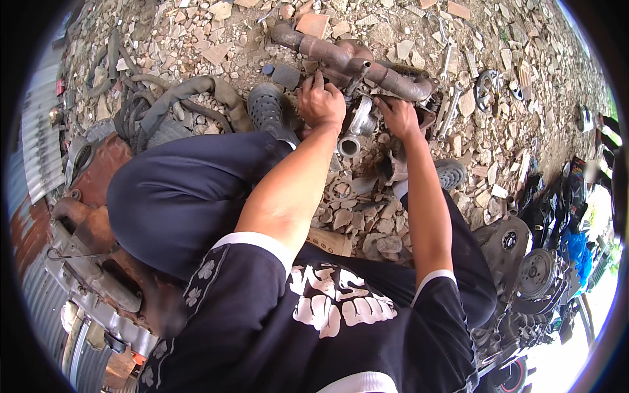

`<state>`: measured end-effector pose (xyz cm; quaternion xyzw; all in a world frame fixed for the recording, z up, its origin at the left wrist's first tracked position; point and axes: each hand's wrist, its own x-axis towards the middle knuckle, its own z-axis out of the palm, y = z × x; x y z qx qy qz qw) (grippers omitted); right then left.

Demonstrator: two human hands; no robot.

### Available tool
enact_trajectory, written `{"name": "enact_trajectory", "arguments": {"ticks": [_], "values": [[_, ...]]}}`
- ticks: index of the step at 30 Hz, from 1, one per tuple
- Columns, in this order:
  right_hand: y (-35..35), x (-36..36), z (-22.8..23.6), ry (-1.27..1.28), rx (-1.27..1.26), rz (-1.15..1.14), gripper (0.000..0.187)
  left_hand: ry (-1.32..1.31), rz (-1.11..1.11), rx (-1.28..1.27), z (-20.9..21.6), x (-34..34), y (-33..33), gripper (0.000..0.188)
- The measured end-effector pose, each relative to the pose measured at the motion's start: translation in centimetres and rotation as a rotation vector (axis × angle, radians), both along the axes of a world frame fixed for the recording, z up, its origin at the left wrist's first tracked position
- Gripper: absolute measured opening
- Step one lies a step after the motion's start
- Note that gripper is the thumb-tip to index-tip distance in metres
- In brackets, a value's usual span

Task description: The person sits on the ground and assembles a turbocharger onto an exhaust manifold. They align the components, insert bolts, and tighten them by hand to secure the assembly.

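Note:
A rusty exhaust manifold (334,57) lies on the stones between my feet, with its thick pipe running across the far side. A silvery turbocharger housing (360,121) with a round outlet sits below it. My left hand (321,103) is closed against the near left part of the manifold, its fingers bent over the rusty metal. Right of the turbocharger, my right hand (398,118) is closed, thumb and index finger pressed together. A thin dark piece shows at those fingertips, too small to name. The undersides of both hands are hidden.
Wrenches (452,110) lie on the gravel to the right, near a dark toothed ring (487,90). Old hoses (187,95) are heaped at the left. Engine parts (534,272) stand at the right, and a rusty engine block (98,262) beside my left knee.

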<state>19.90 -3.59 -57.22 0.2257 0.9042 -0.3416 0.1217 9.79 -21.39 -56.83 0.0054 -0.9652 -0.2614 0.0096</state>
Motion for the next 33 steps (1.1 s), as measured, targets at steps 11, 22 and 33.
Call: {"name": "enact_trajectory", "arguments": {"ticks": [11, 22, 33], "values": [[-3.2, -1.1, 9.2, -0.096, 0.102, 0.017, 0.028, -0.022, 0.035, -0.017, 0.0, 0.0, -0.1, 0.041], [-0.6, -0.2, 1.7, -0.074, -0.161, -0.080, 0.030, -0.016, 0.025, -0.008, 0.2, 0.0, -0.2, 0.039], [-4.2, -1.3, 6.6, -0.042, 0.139, -0.050, 0.024, -0.034, 0.045, -0.027, 0.5, 0.1, -0.2, 0.040]]}}
